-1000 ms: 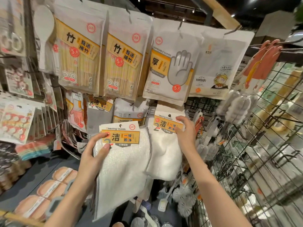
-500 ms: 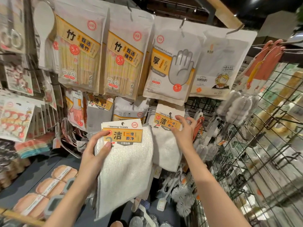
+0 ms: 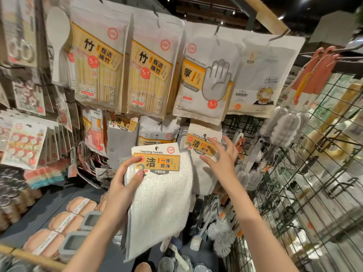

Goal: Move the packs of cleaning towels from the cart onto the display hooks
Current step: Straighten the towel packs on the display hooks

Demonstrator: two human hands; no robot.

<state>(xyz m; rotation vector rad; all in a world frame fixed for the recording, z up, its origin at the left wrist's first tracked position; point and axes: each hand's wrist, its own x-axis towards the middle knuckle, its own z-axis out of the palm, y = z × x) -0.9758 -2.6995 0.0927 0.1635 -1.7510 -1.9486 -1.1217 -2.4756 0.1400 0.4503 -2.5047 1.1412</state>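
Observation:
My left hand (image 3: 125,185) grips a stack of white cleaning towel packs (image 3: 163,201) by the left edge, thumb on the yellow and white card label reading "Cleaning towels". A second pack of cleaning towels (image 3: 202,146) hangs on a display hook just right of it, below the glove bags. My right hand (image 3: 222,161) hovers in front of that hung pack, fingers spread, holding nothing. The cart is out of sight.
Bags of bamboo chopsticks (image 3: 98,61) and disposable gloves (image 3: 208,75) hang in the row above. A black wire grid rack (image 3: 306,173) with brushes stands to the right. Sponges (image 3: 78,207) lie on the grey shelf at lower left. White dish brushes (image 3: 220,234) hang below.
My right hand has let go of the hung pack's label and drawn back with fingers spread. My left hand has shifted the held packs slightly right and up.

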